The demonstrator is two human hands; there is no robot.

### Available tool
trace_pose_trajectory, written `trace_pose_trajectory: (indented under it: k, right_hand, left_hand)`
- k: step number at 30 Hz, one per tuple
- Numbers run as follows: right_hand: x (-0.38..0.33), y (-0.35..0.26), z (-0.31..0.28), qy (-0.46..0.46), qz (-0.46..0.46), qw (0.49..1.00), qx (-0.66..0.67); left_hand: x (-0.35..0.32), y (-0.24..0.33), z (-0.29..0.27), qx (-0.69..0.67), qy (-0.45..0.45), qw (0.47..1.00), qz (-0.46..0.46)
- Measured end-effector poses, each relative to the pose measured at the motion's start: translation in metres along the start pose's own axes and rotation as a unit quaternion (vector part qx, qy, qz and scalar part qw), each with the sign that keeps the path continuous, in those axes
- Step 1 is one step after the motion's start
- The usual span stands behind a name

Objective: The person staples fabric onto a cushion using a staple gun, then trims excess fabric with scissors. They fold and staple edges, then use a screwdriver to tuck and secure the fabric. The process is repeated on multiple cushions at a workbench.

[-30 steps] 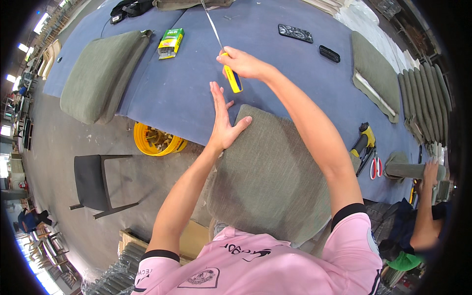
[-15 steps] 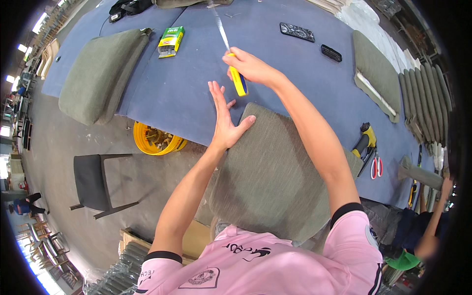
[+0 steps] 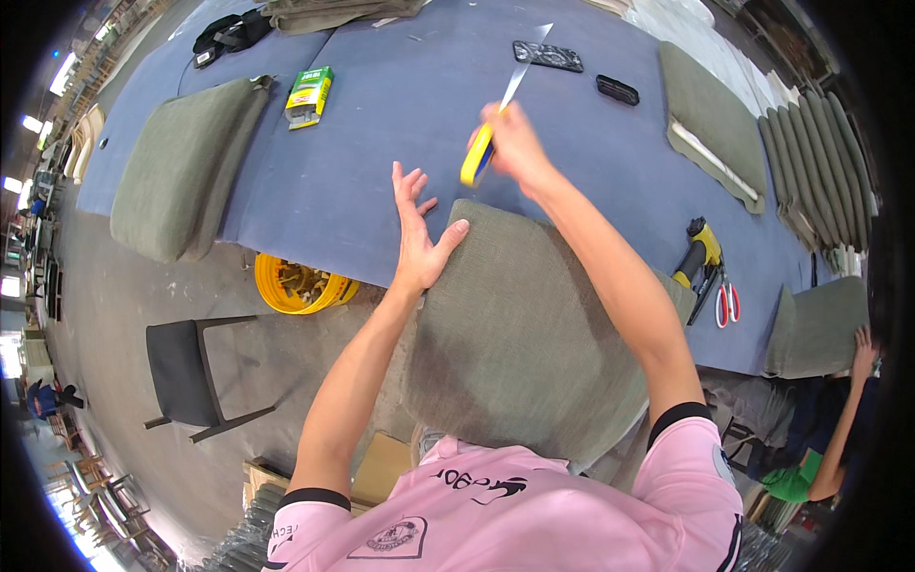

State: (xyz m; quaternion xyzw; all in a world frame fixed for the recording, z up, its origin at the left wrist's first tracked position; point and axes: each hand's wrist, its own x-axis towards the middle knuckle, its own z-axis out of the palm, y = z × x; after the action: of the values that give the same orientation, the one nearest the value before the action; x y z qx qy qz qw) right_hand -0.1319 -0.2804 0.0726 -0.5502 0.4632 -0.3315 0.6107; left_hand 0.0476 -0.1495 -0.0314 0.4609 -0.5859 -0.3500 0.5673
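My right hand (image 3: 515,143), slightly blurred, is closed round the yellow-and-blue handle of a knife (image 3: 476,162). Its long thin blade points away and to the right, raised above the table. Against my front leans a grey-green fabric seat cushion (image 3: 515,315), its far end at the table edge. My left hand (image 3: 419,238) is open at the cushion's far left corner; the thumb lies along the edge and the other fingers are spread in the air.
On the blue table (image 3: 381,124) lie a green-and-yellow box (image 3: 310,96), a phone (image 3: 548,55), a small black case (image 3: 618,90), a staple gun (image 3: 701,250) and red-handled scissors (image 3: 727,303). A yellow bucket (image 3: 295,307) and black chair (image 3: 181,372) stand left. At right a co-worker's hand (image 3: 864,353) touches another cushion (image 3: 820,329).
The knife has swung to the right, its tip now near the phone. My right hand moved slightly right and nearer. The co-worker's cushion turned to show its broad face.
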Motion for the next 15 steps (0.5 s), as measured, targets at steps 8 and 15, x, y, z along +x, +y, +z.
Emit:
trace_pose_trajectory:
  k: [8, 15]
  right_hand:
    - [-0.013, 0.02, -0.02, 0.069, -0.015, 0.997, 0.027]
    - [-0.02, 0.016, -0.027, 0.04, 0.001, 0.999, 0.014]
  left_hand:
    - [0.001, 0.0, -0.005, 0.041, -0.043, 0.998, 0.031]
    - [0.003, 0.017, -0.007, 0.057, -0.084, 0.995, 0.017]
